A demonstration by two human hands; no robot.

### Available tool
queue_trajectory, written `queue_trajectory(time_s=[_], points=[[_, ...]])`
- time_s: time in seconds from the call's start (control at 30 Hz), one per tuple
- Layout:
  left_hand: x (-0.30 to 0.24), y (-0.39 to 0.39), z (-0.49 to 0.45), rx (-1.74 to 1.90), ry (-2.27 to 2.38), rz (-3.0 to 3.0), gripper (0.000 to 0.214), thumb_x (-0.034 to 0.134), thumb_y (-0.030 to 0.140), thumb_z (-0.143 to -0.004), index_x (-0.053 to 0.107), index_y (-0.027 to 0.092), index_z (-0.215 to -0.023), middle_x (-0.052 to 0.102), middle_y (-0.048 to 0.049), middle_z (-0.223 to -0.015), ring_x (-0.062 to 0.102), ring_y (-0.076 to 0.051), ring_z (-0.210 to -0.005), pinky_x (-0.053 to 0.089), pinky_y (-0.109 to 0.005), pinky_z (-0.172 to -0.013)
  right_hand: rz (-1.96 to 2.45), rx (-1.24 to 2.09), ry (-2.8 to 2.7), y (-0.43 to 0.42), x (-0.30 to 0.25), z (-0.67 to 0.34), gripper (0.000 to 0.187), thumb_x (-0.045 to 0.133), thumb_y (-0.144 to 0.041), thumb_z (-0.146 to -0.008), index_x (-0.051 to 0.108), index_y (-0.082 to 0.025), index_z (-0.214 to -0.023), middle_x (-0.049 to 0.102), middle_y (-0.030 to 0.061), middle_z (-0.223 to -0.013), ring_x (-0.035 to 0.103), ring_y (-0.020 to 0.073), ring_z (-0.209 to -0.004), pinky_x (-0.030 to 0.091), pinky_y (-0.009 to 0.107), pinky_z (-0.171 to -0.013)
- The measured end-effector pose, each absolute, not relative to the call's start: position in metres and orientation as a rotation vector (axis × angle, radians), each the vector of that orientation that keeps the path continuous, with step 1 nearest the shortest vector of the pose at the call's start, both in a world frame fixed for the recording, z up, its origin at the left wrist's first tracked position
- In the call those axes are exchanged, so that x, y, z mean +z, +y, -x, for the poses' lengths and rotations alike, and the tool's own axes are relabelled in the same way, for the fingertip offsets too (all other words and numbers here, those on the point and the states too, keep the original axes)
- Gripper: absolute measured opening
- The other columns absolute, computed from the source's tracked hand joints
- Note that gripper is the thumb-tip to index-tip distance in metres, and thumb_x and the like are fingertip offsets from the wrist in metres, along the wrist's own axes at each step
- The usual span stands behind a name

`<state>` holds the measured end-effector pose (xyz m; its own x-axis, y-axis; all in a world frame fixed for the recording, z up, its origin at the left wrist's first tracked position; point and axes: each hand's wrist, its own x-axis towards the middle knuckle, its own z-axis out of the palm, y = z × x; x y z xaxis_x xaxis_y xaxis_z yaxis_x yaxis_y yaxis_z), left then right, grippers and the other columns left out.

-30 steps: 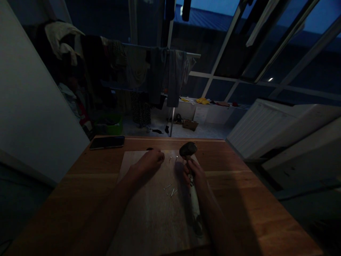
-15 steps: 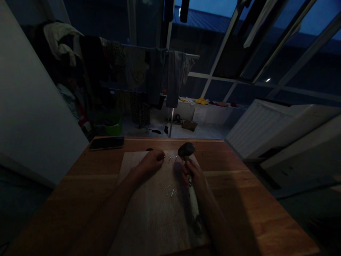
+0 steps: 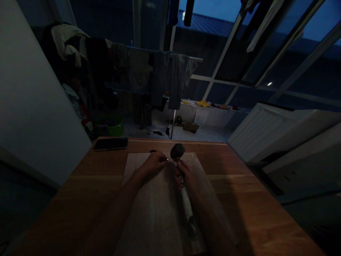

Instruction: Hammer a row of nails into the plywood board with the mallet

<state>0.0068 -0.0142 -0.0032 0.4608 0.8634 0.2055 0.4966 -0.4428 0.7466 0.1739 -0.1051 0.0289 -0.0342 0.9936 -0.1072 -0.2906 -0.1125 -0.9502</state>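
A pale wooden board [image 3: 157, 213] lies on the brown wooden table [image 3: 90, 170]. My right hand [image 3: 186, 176] is closed round the light handle of a hammer [image 3: 178, 152], gripping just below its dark head, which hovers over the far end of the board. My left hand [image 3: 153, 164] rests on the board beside the hammer head, fingers pinched together on something small that I cannot make out in the dim light. The two hands are almost touching.
A dark phone [image 3: 110, 143] lies at the table's far left corner. Beyond the table stands a drying rack [image 3: 160, 71] hung with clothes, a green tub [image 3: 110, 128] on the floor, a white radiator [image 3: 255, 128] at right, and large windows.
The hammer head has moved left, closer to my left hand's fingertips. The loose nails seen earlier on the board between my hands are now hidden. The view has shifted slightly.
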Motion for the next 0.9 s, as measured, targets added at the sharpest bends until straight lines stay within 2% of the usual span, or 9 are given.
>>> queue_trajectory(time_s=[0.27,0.43,0.7,0.9], points=[[-0.001,-0.015,-0.006,0.78,1.121,-2.107,0.015,0.065,0.015,-0.081,0.079,0.014,-0.087,0.072,-0.0033,-0.082,0.063,-0.016,-0.076,0.047,-0.027,-0.075,1.065,1.464,-0.93,-0.111,0.018,-0.173,0.04,0.074,-0.058,-0.076,0.053,-0.023,-0.081,0.054,-0.0093,-0.053,0.044,0.0083,-0.03,0.034,0.02,-0.027],[-0.001,-0.017,-0.006,0.804,1.149,-2.104,0.013,0.066,0.016,-0.081,0.079,0.014,-0.084,0.072,-0.0035,-0.082,0.062,-0.015,-0.075,0.046,-0.027,-0.074,1.054,1.482,-0.927,-0.113,0.023,-0.173,0.045,0.077,-0.059,-0.073,0.057,-0.023,-0.088,0.054,-0.01,-0.054,0.044,0.0084,-0.029,0.035,0.02,-0.026],[-0.001,-0.014,-0.006,0.793,1.101,-2.082,0.015,0.065,0.016,-0.08,0.08,0.014,-0.084,0.072,-0.004,-0.08,0.063,-0.016,-0.074,0.046,-0.027,-0.072,1.01,1.492,-0.939,-0.114,0.021,-0.169,0.049,0.076,-0.06,-0.074,0.06,-0.022,-0.101,0.054,-0.0117,-0.056,0.043,0.0064,-0.026,0.033,0.017,-0.022],[-0.002,-0.014,-0.006,0.782,1.088,-2.06,0.02,0.061,0.017,-0.081,0.08,0.014,-0.084,0.073,-0.004,-0.081,0.064,-0.017,-0.077,0.045,-0.026,-0.071,1.087,1.49,-0.991,-0.116,0.023,-0.17,0.047,0.075,-0.061,-0.075,0.058,-0.021,-0.093,0.053,-0.0113,-0.056,0.043,0.0055,-0.028,0.034,0.016,-0.023]])
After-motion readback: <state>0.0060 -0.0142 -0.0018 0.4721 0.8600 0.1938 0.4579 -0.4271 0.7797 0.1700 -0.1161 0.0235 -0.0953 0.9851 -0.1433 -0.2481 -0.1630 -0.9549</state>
